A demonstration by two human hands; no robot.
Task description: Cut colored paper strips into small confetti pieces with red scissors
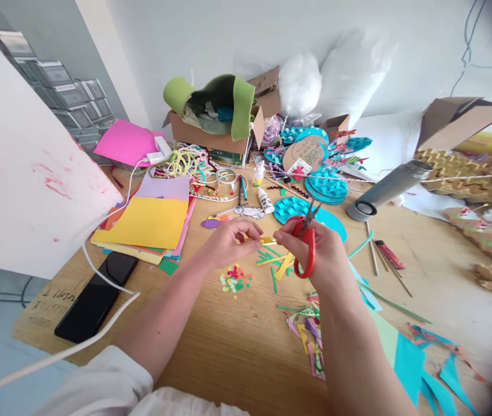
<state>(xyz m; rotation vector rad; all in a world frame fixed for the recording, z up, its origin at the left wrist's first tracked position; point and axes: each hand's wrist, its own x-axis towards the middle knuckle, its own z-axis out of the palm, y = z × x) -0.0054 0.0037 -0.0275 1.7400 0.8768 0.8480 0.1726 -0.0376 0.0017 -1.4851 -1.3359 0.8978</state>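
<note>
Over the middle of the table, my left hand [231, 242] pinches one end of a narrow yellow paper strip [267, 240]. My right hand [330, 254] has red-handled scissors [310, 254] hooked in it, blades pointing up and away, while its thumb and fingertip meet the strip's other end. Beneath the strip lie several thin green paper strips [274, 281] and yellow paper strips [284, 267]. Small round paper dots [236, 281] in several colours are heaped near my left wrist. Part of the scissors is hidden by my right hand.
A paper stack [151, 222] and black phone [96, 297] are at left, crossed by a white cable [94, 266]. Glue bottles [265, 200], blue plates [291, 209] and a metal flask [388, 190] stand beyond my hands. Paper scraps [310, 341] lie by my right forearm.
</note>
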